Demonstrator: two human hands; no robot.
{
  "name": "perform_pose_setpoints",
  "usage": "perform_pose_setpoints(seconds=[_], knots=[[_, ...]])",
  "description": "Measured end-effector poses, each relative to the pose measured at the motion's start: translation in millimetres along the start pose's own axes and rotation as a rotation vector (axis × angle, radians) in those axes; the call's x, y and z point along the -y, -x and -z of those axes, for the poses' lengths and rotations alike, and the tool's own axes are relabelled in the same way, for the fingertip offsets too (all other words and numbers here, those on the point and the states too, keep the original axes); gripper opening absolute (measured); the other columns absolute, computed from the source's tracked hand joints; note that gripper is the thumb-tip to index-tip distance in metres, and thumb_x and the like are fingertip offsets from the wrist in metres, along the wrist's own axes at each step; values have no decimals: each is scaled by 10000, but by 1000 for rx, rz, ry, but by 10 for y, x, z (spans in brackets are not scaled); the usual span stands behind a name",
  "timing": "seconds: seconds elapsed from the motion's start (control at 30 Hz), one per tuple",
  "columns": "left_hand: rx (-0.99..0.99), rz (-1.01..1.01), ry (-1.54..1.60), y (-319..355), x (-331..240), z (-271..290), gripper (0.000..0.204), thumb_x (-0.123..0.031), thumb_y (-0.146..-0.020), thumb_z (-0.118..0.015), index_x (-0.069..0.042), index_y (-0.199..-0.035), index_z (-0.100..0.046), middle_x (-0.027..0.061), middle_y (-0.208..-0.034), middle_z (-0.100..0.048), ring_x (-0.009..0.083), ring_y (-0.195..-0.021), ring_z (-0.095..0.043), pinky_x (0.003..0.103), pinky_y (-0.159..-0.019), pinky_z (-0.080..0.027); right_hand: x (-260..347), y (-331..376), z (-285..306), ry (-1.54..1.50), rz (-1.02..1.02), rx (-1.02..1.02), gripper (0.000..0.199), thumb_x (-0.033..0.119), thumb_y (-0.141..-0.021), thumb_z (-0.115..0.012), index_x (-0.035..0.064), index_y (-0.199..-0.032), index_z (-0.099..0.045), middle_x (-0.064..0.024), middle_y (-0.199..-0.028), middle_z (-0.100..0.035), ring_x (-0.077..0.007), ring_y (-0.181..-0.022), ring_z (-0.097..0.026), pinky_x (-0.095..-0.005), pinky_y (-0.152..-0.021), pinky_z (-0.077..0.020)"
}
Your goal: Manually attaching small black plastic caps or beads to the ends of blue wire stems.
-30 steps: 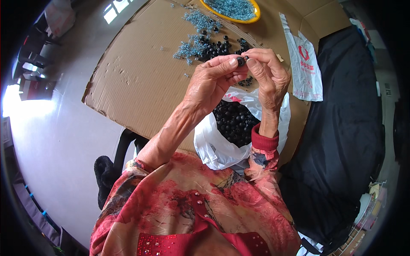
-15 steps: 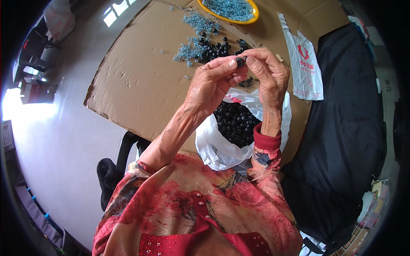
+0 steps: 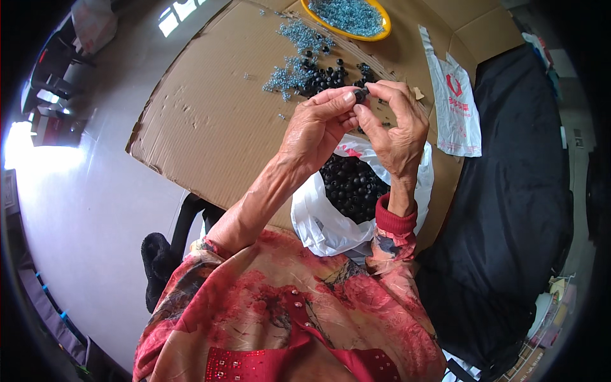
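Note:
Over the far part of the cardboard, both my hands meet at one small black round piece [image 3: 360,95], which looks hollow like a bead or cap. My left hand [image 3: 318,127] pinches it between thumb and fingers. The thumb and forefinger of my right hand [image 3: 400,130] close on its right side, and its other fingers are curled loosely. Below my hands, a white plastic bag [image 3: 315,219] lies open, full of similar black pieces [image 3: 353,188]. Just beyond my fingertips is a loose heap of black pieces [image 3: 324,79], with small blue pieces [image 3: 289,75] beside it.
A yellow bowl [image 3: 386,27] of tiny blue pieces stands at the far edge of the cardboard sheet [image 3: 191,108]. To the right lie a flattened white bag with red print [image 3: 455,105] and black cloth [image 3: 509,191]. Pale floor [image 3: 108,210] shows at the left.
My right hand has shifted slightly down, its thumb now lower and farther from the forefinger. The left hand keeps its pinch on the black piece. The view has shifted a little.

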State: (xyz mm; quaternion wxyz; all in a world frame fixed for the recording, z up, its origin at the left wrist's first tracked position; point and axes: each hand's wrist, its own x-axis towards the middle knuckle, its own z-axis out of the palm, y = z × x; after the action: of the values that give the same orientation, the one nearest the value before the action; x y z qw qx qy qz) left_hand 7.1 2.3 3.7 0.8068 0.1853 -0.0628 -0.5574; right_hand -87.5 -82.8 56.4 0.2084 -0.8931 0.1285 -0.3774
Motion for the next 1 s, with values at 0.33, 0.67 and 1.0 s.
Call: perform_pose_setpoints(seconds=[0.33,0.67,1.0], knots=[[-1,-2,11,-31,20,57,197,-93,-847,-563,28,-1002,-569,95,-927,-611,163,-857,-574,293,-826,-453,-105,1,-62,74,170,-16,267,-4,-642,-679,4,-895,-595,-100,-846,-577,-260,-789,-562,-348,-713,-467],[-48,-5,5,-5,36,36,193,-72,-853,-544,45,-1006,-560,112,-942,-601,181,-847,-584,312,-837,-472,-151,60,-118,75,305,-40,203,-31,-674,-652,-34,-871,-603,-115,-833,-576,-268,-798,-567,-387,-752,-455],[6,22,-481,25,-4,30,289,-137,-841,-589,57,-1054,-563,138,-947,-618,195,-875,-605,305,-838,-489,-264,292,94,165,115,22,240,14,-660,-672,1,-883,-584,-107,-854,-573,-289,-816,-548,-391,-753,-451]])
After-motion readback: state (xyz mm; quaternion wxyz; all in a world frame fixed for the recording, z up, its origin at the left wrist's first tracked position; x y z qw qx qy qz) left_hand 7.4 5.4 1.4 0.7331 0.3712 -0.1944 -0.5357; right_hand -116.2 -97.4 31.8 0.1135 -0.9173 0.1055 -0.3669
